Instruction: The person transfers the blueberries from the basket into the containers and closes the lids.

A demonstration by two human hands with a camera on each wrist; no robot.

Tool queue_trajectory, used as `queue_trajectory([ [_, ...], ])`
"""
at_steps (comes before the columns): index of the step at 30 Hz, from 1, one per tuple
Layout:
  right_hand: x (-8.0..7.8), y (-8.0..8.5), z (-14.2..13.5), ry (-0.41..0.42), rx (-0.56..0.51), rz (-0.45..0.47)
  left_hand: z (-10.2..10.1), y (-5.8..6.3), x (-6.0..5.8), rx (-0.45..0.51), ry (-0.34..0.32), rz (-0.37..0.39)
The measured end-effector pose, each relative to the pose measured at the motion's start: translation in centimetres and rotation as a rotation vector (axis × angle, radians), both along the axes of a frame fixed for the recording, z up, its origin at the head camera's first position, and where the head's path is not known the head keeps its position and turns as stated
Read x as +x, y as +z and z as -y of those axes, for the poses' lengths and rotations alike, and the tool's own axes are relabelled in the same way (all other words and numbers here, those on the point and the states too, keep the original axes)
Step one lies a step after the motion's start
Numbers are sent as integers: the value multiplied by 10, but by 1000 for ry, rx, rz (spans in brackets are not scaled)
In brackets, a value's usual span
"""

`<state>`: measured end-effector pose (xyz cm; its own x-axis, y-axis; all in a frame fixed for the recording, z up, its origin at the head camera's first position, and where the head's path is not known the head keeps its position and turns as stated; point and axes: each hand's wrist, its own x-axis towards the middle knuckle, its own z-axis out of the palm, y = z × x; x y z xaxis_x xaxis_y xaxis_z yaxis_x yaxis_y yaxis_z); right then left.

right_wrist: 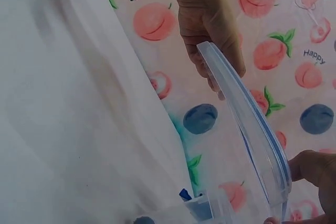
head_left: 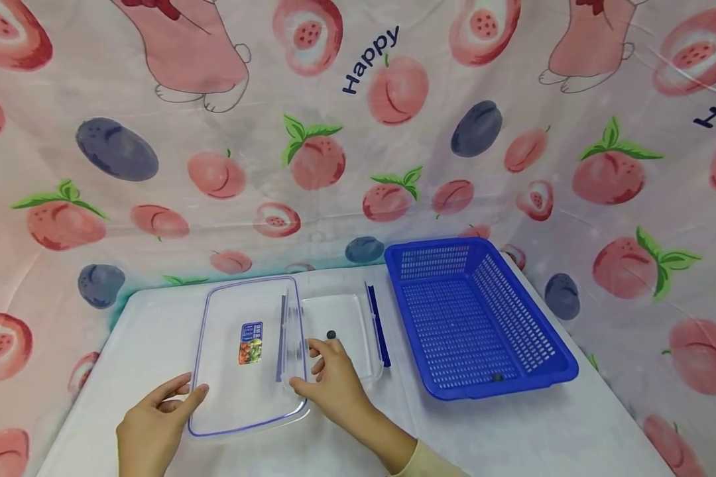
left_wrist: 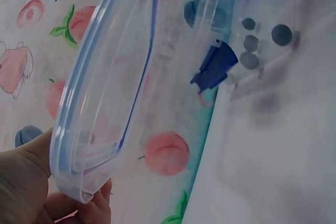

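Observation:
A clear plastic lid with a blue seal line and a fruit label is raised over the table. My left hand pinches its left edge between thumb and fingers, as the left wrist view also shows. At the opposite edge my right hand grips the lid between thumb and fingers. Partly behind it stands a clear plastic container with blue side clips. A small dark round ball shows inside; the left wrist view shows several dark round shapes there.
A blue slatted basket stands to the right of the container, with one small dark ball near its front. White cloth covers the table. A fruit-printed curtain hangs behind and at the sides.

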<state>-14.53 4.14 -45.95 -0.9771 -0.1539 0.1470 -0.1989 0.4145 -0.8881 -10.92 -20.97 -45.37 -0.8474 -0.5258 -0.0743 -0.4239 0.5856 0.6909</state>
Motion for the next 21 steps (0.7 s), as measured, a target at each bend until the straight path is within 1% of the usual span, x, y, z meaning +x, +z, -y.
queue_trajectory([
  [3, -3, -2, -7, -27, 8, -14, -11, 1, -6, -13, -9, -50],
  [6, -8, -2, -15, -55, 25, -21, -21, 2, -12, -20, -34, -84],
  [11, -14, -3, -27, -103, 53, -35, -35, 2, -23, -14, -80, -119],
  [15, -18, -3, -36, -123, 61, -47, -46, 2, -29, -7, -104, -145],
  [21, -22, -4, -47, -160, 55, -18, -58, 0, -39, 13, -140, -188],
])
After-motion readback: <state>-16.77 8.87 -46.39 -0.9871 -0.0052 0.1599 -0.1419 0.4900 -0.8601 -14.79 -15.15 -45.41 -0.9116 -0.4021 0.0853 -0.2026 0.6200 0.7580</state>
